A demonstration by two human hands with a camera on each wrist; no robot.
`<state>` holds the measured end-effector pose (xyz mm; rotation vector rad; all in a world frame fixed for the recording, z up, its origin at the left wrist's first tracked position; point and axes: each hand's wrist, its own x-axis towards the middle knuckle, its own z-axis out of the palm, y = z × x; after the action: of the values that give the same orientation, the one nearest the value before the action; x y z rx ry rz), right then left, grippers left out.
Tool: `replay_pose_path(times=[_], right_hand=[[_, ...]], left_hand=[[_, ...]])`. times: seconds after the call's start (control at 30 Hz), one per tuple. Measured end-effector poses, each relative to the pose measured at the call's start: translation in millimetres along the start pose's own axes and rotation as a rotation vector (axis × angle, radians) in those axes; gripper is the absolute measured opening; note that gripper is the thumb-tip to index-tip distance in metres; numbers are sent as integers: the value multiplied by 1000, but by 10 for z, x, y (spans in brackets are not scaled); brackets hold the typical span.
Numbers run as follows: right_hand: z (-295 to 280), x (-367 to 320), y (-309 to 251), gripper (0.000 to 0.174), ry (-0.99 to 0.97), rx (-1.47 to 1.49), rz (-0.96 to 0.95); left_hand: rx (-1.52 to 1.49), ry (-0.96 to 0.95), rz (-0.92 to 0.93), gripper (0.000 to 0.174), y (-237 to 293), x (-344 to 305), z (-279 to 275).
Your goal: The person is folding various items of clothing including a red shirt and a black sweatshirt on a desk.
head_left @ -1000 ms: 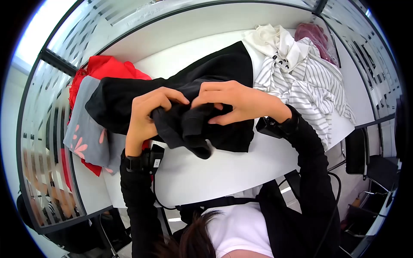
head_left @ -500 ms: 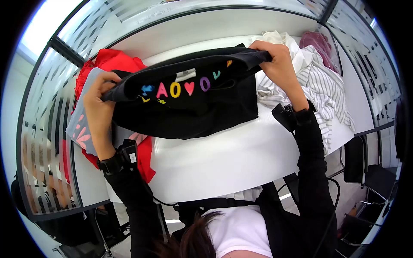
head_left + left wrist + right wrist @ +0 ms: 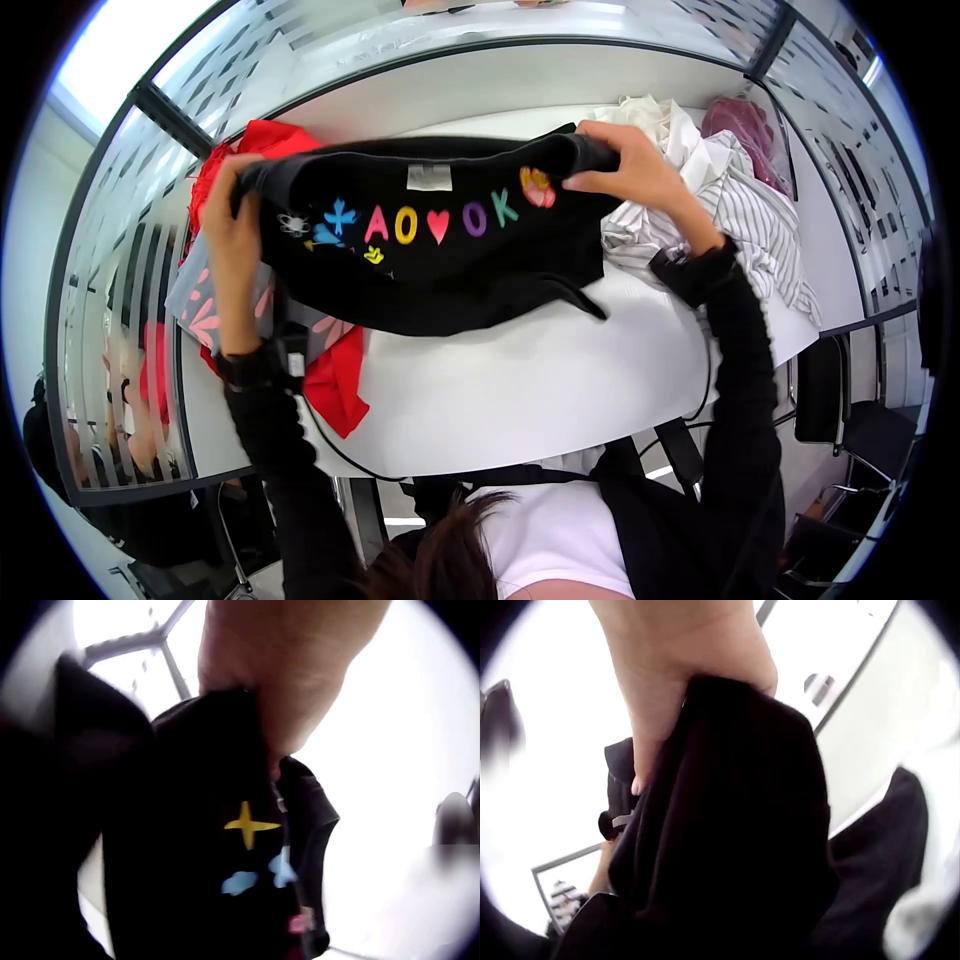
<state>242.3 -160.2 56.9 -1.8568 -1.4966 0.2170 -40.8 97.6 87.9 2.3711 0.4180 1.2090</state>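
A black garment (image 3: 430, 280) hangs stretched between my two hands over the white table, its wide opening upward. Colourful letters, a pink heart and small pictures run across it below a white label (image 3: 430, 178). My left hand (image 3: 235, 260) grips the band at the left end of the opening. At the other end my right hand (image 3: 645, 175) pinches the band, thumb in front of the cloth. In the left wrist view the left hand (image 3: 289, 667) holds the black cloth from above; a yellow star shows on it. The right hand (image 3: 682, 660) clasps a thick fold in the right wrist view.
Red cloth (image 3: 340, 385) and a grey piece with pink petals (image 3: 200, 300) lie at the left of the table (image 3: 500, 390). White and grey-striped clothes (image 3: 745, 225) and a mauve bundle in clear plastic (image 3: 745, 130) lie at the right. Glass-topped partitions stand around.
My hands have moved apart from the bunched black cloth in the middle to its two ends. The garment now hangs spread out, with its letters and pictures turned into view.
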Motion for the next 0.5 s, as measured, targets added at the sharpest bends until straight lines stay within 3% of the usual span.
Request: replay_pose_path(times=[0.07, 0.13, 0.2, 0.27, 0.3, 0.33, 0.4, 0.5], right_hand=[[-239, 136, -24, 34, 158, -204, -318], [-816, 490, -193, 32, 91, -465, -239], [-1051, 688, -327, 25, 324, -554, -96], [-1258, 794, -649, 28, 369, -596, -190], [-1335, 901, -628, 25, 498, -575, -378], [-1461, 983, -788, 21, 502, -554, -419], [-1567, 1085, -825, 18, 599, -793, -621], [-1587, 1097, -890, 15, 548, -845, -507]], left_hand=[[449, -40, 173, 13, 79, 241, -208], [641, 125, 632, 20, 51, 616, -464], [672, 239, 662, 25, 180, 832, -579], [714, 164, 377, 24, 360, 925, -670], [710, 187, 417, 24, 260, 996, -710], [733, 194, 403, 26, 232, 1057, -721], [756, 128, 303, 34, 136, 1135, -743], [776, 85, 282, 35, 100, 1193, -735]])
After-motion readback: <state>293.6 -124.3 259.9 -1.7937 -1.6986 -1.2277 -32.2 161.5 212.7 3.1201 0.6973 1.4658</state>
